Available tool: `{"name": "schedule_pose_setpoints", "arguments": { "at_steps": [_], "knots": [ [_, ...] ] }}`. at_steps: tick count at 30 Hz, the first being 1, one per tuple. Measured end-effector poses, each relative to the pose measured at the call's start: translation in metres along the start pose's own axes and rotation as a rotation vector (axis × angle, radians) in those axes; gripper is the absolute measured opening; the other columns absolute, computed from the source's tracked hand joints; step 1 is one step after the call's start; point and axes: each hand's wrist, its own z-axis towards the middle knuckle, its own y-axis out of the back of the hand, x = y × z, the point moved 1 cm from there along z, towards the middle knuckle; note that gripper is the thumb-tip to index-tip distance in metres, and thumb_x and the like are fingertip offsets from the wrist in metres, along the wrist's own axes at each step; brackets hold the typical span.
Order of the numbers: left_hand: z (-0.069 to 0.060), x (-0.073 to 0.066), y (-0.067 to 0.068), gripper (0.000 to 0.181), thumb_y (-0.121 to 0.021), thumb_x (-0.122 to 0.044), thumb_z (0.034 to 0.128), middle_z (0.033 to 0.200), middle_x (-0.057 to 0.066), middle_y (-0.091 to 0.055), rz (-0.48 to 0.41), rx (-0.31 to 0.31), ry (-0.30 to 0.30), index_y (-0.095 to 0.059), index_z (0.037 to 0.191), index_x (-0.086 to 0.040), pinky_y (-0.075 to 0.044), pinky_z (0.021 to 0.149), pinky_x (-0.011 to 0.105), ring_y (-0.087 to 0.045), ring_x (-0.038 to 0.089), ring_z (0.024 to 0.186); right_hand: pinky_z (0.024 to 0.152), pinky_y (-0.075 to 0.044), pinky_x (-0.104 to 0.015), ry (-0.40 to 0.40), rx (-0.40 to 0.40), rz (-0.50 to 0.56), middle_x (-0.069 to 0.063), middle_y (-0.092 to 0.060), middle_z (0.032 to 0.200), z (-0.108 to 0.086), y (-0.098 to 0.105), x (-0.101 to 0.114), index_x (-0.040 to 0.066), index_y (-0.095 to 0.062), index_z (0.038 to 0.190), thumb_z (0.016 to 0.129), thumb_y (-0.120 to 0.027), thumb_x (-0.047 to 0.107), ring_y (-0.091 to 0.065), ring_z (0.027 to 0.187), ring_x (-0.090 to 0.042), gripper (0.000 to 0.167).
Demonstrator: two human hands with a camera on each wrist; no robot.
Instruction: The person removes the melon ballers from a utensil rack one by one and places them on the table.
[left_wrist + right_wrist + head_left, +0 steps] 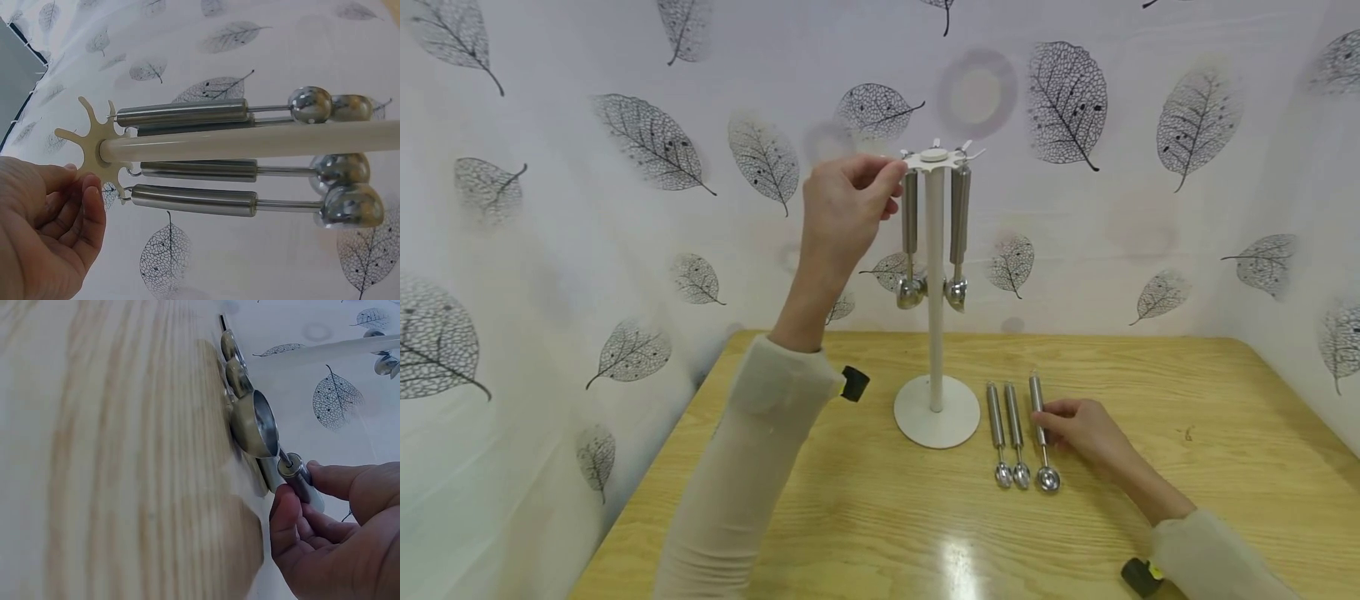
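Observation:
A white stand [936,275] with a hooked disc on top [95,147] holds several metal scoops [194,200] hanging by their handle rings. The left hand [847,200] pinches the disc's edge between thumb and fingers, seen also in the left wrist view [53,225]. On the table lie three metal scoops side by side, right of the stand's base. The right hand [1086,432] pinches the handle of the rightmost scoop [1037,408]; in the right wrist view that hand [344,525] has thumb and fingers on the handle, near the round bowl [253,425].
The other two scoops [995,417] lie just left of the gripped one, bowls toward the table's front. The round base [917,425] stands on the wooden table [850,517]. Behind hangs a pale curtain [1120,250] with leaf prints.

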Motion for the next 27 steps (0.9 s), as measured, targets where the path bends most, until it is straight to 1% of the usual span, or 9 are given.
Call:
{"name": "schedule_pose_setpoints", "arguments": {
  "at_steps": [2,8,14,18,20,23,27],
  "knots": [
    [0.000,0.000,0.000,0.020,-0.071,-0.014,0.1001,0.095,0.020,-0.074,-0.002,-0.002,-0.002,-0.076,0.111,0.003,-0.063,0.072,0.025,-0.070,0.019,0.074,0.057,-0.056,-0.025,-0.012,-0.008,0.002,-0.006,-0.068,0.083,0.001,-0.002,0.000,-0.015,-0.065,0.121,0.101,-0.069,0.018,-0.061,0.073,-0.016,0.038],
    [-0.001,0.000,0.000,0.021,-0.071,-0.014,0.1002,0.096,0.022,-0.074,-0.012,0.002,-0.005,-0.076,0.111,0.003,-0.064,0.076,0.031,-0.070,0.020,0.075,0.054,-0.055,-0.024,0.003,-0.047,-0.038,-0.006,-0.069,0.081,0.002,-0.006,0.000,-0.018,-0.064,0.118,0.101,-0.069,0.016,-0.061,0.068,-0.015,0.039],
    [-0.001,0.000,0.000,0.021,-0.071,-0.014,0.1004,0.096,0.021,-0.074,-0.005,-0.003,-0.004,-0.076,0.111,0.003,-0.063,0.073,0.025,-0.070,0.019,0.075,0.054,-0.055,-0.025,0.010,-0.061,-0.056,-0.008,-0.070,0.081,0.002,-0.010,0.003,-0.021,-0.062,0.119,0.101,-0.069,0.014,-0.063,0.067,-0.017,0.039],
    [0.000,0.000,0.000,0.021,-0.071,-0.014,0.1004,0.096,0.021,-0.074,-0.002,-0.004,0.000,-0.076,0.111,0.003,-0.063,0.073,0.025,-0.070,0.019,0.075,0.055,-0.058,-0.027,0.002,-0.061,-0.080,-0.011,-0.071,0.084,0.004,-0.012,0.004,-0.022,-0.061,0.120,0.100,-0.069,0.012,-0.064,0.067,-0.017,0.040],
    [0.000,0.000,0.000,0.021,-0.071,-0.015,0.1004,0.097,0.022,-0.074,-0.004,-0.003,0.006,-0.076,0.111,0.003,-0.064,0.075,0.027,-0.070,0.019,0.075,0.055,-0.059,-0.027,-0.012,-0.065,-0.093,-0.012,-0.071,0.085,0.004,-0.013,0.004,-0.021,-0.062,0.119,0.100,-0.069,0.011,-0.065,0.067,-0.017,0.038],
    [-0.001,0.000,0.000,0.021,-0.071,-0.015,0.1005,0.097,0.022,-0.074,0.000,0.001,0.010,-0.076,0.112,0.003,-0.064,0.075,0.028,-0.070,0.019,0.075,0.056,-0.060,-0.027,-0.025,-0.070,-0.108,-0.012,-0.071,0.083,0.005,-0.015,0.005,-0.020,-0.063,0.117,0.099,-0.069,0.010,-0.065,0.067,-0.016,0.036],
    [-0.001,0.000,0.000,0.022,-0.071,-0.015,0.1006,0.098,0.021,-0.074,0.017,0.004,0.005,-0.075,0.112,0.003,-0.063,0.074,0.026,-0.070,0.019,0.075,0.054,-0.060,-0.027,-0.045,-0.078,-0.097,-0.011,-0.069,0.079,0.005,-0.016,0.007,-0.019,-0.064,0.114,0.098,-0.069,0.009,-0.063,0.066,-0.016,0.033]
  ]
}}
